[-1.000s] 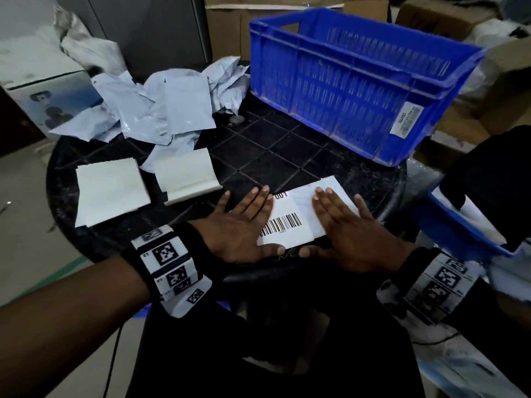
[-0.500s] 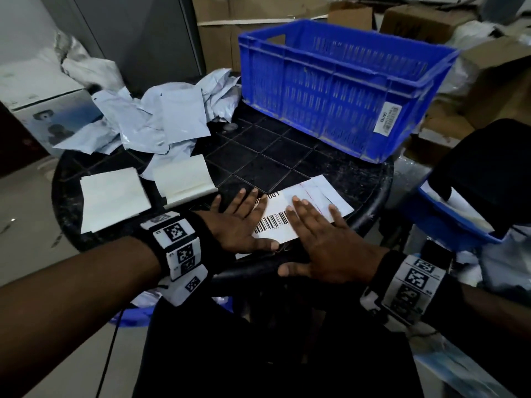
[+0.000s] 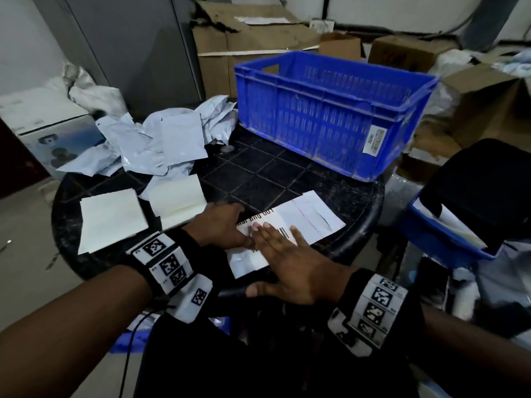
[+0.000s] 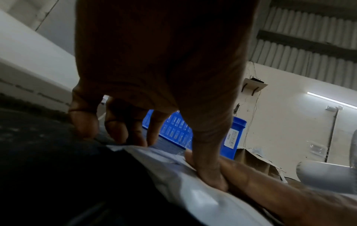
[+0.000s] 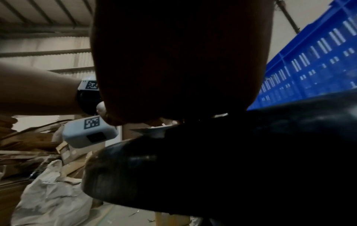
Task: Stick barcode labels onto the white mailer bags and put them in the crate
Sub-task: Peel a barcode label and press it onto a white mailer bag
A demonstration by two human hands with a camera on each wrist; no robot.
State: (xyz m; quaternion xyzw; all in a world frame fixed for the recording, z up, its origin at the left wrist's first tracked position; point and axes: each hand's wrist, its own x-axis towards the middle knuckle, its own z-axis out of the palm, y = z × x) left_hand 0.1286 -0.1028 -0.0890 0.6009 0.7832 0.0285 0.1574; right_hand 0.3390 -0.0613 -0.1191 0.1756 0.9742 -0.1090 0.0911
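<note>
A white mailer bag (image 3: pixel 313 216) lies at the near edge of the round black table (image 3: pixel 287 179), overhanging it slightly. A barcode label (image 3: pixel 270 219) sits on the bag's left half. My left hand (image 3: pixel 227 225) presses its fingertips and thumb on the label's left part; in the left wrist view the left hand (image 4: pixel 154 107) bears down on the bag (image 4: pixel 193 191). My right hand (image 3: pixel 275 239) lies flat with straight fingers over the barcode, touching the left hand. The blue crate (image 3: pixel 330 116) stands at the back right of the table, and I cannot see inside it.
A heap of loose mailer bags (image 3: pixel 161 139) covers the table's back left. Two white sheet stacks (image 3: pixel 109 219) (image 3: pixel 175 196) lie left of my hands. Cardboard boxes (image 3: pixel 253 38) stand behind. A small blue bin (image 3: pixel 448 234) with a black device (image 3: pixel 482 191) sits to the right.
My right hand has slid left across the label until its fingers meet the left hand. The left fingers have bent down onto the label. The bag stays on the table.
</note>
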